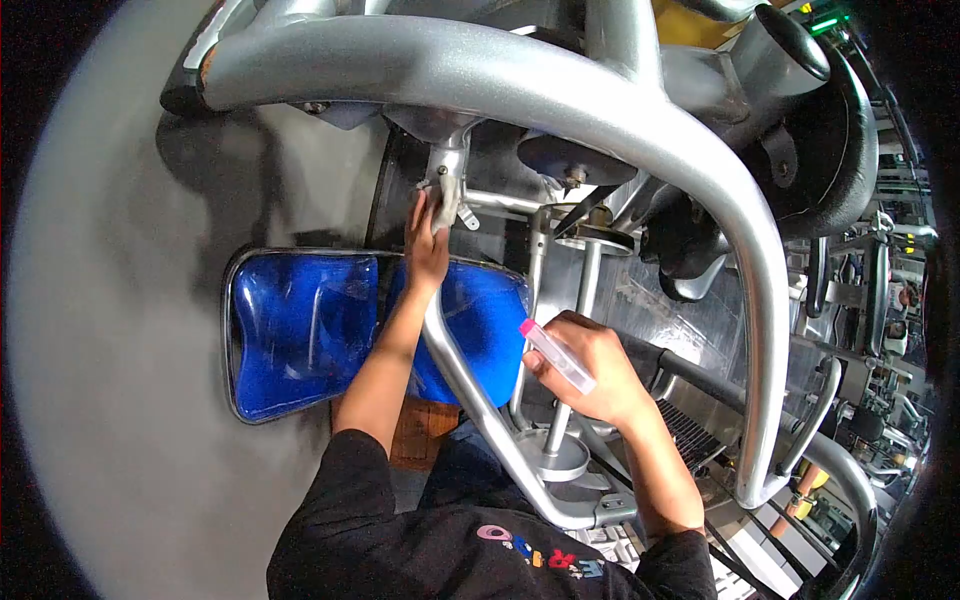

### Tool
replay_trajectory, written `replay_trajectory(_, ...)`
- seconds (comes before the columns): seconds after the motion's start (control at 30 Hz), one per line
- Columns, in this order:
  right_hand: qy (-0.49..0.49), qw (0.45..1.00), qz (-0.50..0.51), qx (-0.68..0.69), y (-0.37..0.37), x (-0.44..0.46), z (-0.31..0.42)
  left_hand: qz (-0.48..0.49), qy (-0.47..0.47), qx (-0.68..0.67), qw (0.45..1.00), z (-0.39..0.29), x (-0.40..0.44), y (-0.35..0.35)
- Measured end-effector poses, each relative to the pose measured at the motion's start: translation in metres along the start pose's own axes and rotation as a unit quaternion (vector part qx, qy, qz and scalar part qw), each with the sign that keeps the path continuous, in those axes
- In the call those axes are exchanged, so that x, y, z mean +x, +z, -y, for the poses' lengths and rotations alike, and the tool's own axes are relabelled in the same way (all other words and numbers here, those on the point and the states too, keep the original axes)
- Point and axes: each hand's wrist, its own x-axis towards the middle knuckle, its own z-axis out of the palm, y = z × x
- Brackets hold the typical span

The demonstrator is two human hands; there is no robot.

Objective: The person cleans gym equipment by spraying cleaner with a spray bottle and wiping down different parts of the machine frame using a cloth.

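My left hand [428, 250] reaches up to a silver upright of a gym machine, fingers stretched along it. Against the metal it presses a pale, crumpled piece that looks like a cloth [449, 207]. Closed around a slim clear plastic bottle [562, 360] with a pink end is my right hand [598, 375]. The bottle tilts, its pink end pointing up and left, apart from the machine. A thick silver curved frame tube [480, 65] arches above both hands.
Two blue padded cushions [305, 335] with clear covers lie below my left arm. A bent silver tube [455, 365] runs between my arms. Black pads [825, 150] project at the upper right. Grey floor [130, 400] extends on the left; more gym equipment stands far right.
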Motion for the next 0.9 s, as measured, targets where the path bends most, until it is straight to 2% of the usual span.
replay_trajectory(0.03,0.012,1.0,0.012,0.016,-0.001,-0.001,0.0,0.0,-0.001,-0.001,1.0,-0.002,0.004,0.004)
replay_trajectory(0.1,0.01,0.999,0.034,0.015,-0.003,-0.002,0.001,-0.052,-0.15,-0.244,0.957,0.001,0.023,0.02)
replay_trajectory(0.13,-0.064,0.997,0.042,0.014,-0.003,-0.003,0.0,-0.164,-0.218,-0.265,0.925,-0.006,0.045,0.029)
replay_trajectory(0.17,-0.136,0.989,0.049,0.014,-0.004,-0.005,0.0,-0.223,-0.308,-0.277,0.883,-0.004,0.063,0.034)
replay_trajectory(0.2,-0.109,0.989,0.098,-0.024,-0.011,-0.009,0.007,-0.231,-0.316,-0.272,0.879,-0.003,0.072,0.039)
replay_trajectory(0.23,-0.107,0.989,0.097,-0.026,-0.02,-0.014,0.014,-0.24,-0.322,-0.266,0.876,-0.002,0.08,0.045)
replay_trajectory(0.27,-0.097,0.991,0.09,-0.012,-0.029,-0.019,0.021,-0.203,-0.216,-0.164,0.941,0.0,0.08,0.056)
replay_trajectory(0.3,-0.089,0.993,0.083,0.004,-0.036,-0.024,0.026,-0.031,-0.198,0.067,0.977,0.004,0.067,0.059)
replay_trajectory(0.37,-0.083,0.992,0.092,-0.014,-0.053,-0.034,0.028,0.021,0.016,0.232,0.972,-0.036,0.051,0.03)
replay_trajectory(0.5,-0.083,0.992,0.092,-0.038,-0.07,-0.044,0.038,0.11,0.101,0.244,0.958,-0.024,0.029,0.013)
replay_trajectory(0.57,-0.123,0.981,0.12,-0.087,-0.078,-0.043,0.039,0.14,0.105,0.229,0.958,-0.028,0.025,0.006)
replay_trajectory(0.63,-0.138,0.979,0.127,-0.086,-0.083,-0.04,0.038,0.324,0.092,0.302,0.892,-0.031,0.015,0.005)
replay_trajectory(0.7,-0.136,0.983,0.086,-0.085,-0.085,-0.037,0.039,0.462,0.147,0.31,0.818,-0.023,-0.013,0.013)
replay_trajectory(0.73,-0.138,0.983,0.085,-0.082,-0.086,-0.036,0.037,0.367,0.166,0.265,0.876,-0.025,-0.01,0.012)
replay_trajectory(0.77,-0.137,0.984,0.082,-0.081,-0.088,-0.037,0.036,0.368,0.168,0.265,0.875,-0.034,-0.002,0.009)
replay_trajectory(0.83,-0.161,0.978,0.096,-0.089,-0.094,-0.035,0.034,0.315,-0.015,0.185,0.931,-0.047,0.015,0.009)
replay_trajectory(0.87,-0.16,0.979,0.096,-0.085,-0.096,-0.035,0.033,0.177,-0.022,0.08,0.981,-0.046,0.028,0.013)
replay_trajectory(0.9,-0.156,0.979,0.105,-0.077,-0.098,-0.033,0.033,0.121,-0.094,-0.064,0.986,-0.042,0.043,0.011)
